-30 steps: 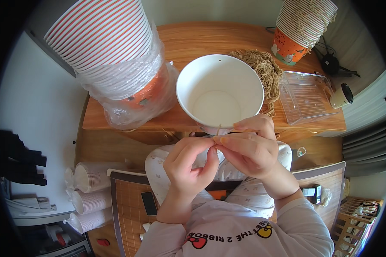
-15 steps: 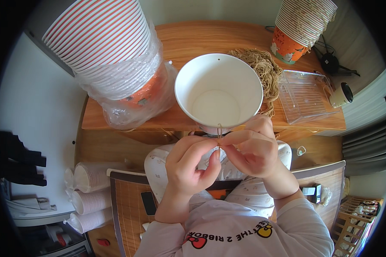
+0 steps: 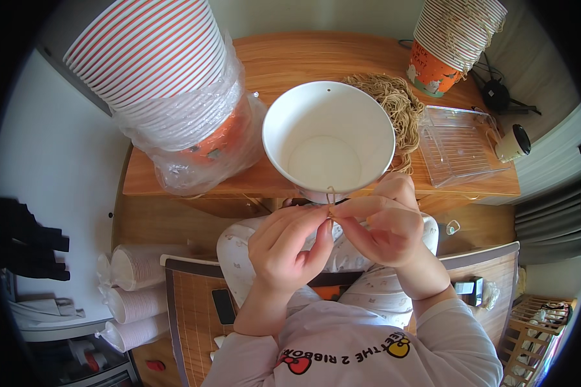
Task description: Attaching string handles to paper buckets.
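A white paper bucket [image 3: 323,119] stands at the front edge of the wooden table, its open top toward me. A small hole shows near its far rim. At the near rim a loop of tan cord [image 3: 330,192] comes up, and both hands pinch it just in front of the bucket. My left hand [image 3: 289,244] grips the cord between thumb and forefinger. My right hand [image 3: 384,222] meets it there, thumb and fingertips pressed on the same cord. The cord's ends are hidden by my fingers. A heap of tan cords [image 3: 394,113] lies right of the bucket.
Nested buckets in clear plastic [image 3: 168,84] rise at the left of the table [image 3: 284,55]. At the far right stands another stack of orange buckets [image 3: 442,51] with cords. A clear tray [image 3: 458,148] and a dark-lidded cup [image 3: 515,142] sit at the right edge.
My fingers have shifted slightly at the cord, and the left fingertips have drawn a little closer to the right ones. The bucket has stayed almost in place.
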Motion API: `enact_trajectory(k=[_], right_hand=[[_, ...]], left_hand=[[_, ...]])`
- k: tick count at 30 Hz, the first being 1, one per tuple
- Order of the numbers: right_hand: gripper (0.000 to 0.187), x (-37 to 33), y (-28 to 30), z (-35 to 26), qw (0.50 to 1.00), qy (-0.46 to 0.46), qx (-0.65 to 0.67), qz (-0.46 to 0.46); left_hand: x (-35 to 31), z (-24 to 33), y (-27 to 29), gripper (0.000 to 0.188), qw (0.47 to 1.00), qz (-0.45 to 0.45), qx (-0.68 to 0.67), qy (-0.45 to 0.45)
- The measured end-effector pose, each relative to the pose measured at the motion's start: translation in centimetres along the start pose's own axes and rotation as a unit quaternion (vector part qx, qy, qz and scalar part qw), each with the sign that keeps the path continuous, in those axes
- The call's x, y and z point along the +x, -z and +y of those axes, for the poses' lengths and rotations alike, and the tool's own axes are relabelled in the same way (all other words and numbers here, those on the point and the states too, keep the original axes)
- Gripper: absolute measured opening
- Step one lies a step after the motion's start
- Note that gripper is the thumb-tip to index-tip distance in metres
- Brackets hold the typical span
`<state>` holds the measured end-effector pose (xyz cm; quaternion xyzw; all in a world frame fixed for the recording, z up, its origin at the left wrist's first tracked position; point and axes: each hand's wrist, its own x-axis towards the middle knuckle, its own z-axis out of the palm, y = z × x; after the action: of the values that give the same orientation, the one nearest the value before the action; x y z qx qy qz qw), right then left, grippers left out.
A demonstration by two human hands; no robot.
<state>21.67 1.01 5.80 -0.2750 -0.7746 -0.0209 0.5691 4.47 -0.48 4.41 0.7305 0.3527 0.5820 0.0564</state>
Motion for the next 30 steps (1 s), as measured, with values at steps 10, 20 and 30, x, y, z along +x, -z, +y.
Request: enact_trajectory(k=[10,20,30], right_hand=[[0.043,-0.31,0.11,0.05,1.000,0.006,-0.019,-0.012],[0.044,-0.50,-0.18,-0.07,0.999,0.009,-0.034,-0.002],[0.049,-0.46,-0.14,-0.29,0.998,0.023,-0.049,-0.014]], left_hand=[[-0.30,-0.04,-0.05,0.015,0.997,-0.011,-0.053,0.049],[-0.71,-0.20,-0.26,0.011,0.989,0.002,-0.107,0.101],[-0.92,-0.16,-0.32,0.009,0.985,-0.001,-0.120,0.128]])
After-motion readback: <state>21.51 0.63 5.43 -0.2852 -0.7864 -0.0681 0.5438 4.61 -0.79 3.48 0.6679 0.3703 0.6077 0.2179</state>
